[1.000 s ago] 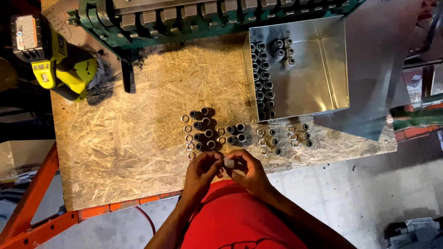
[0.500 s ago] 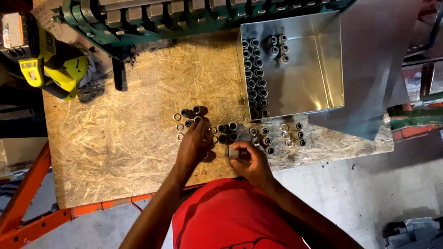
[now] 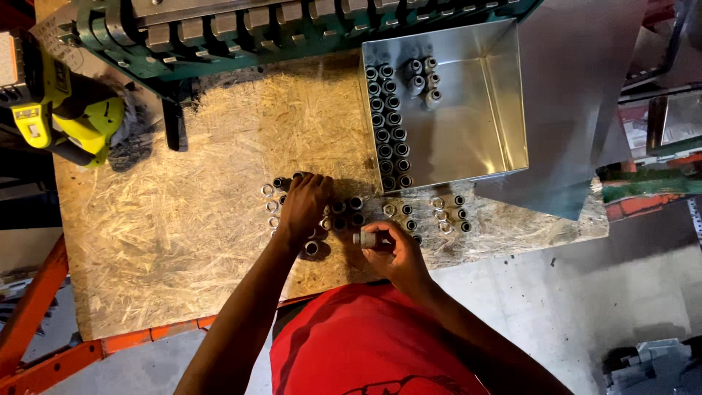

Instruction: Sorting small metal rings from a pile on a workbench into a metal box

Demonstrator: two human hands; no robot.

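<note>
The right hand (image 3: 395, 252) has a firm grip on one metal fitting (image 3: 365, 239), lifted for handling; the left hand (image 3: 303, 205) rests on the loose fittings (image 3: 344, 212) on the tabletop (image 3: 183, 241), its grip hidden.

A rough chipboard bench top (image 3: 175, 241) fills the middle of the view, pale and flaky under warm light. Orange steel framing (image 3: 44, 322) runs beneath its near-left corner. Along the far edge sits a green machine body with a row of grey blocks (image 3: 241, 29). A yellow power tool (image 3: 66, 117) lies far left (partly in shadow). Grey concrete floor (image 3: 585, 292) spreads out on the right.
</note>
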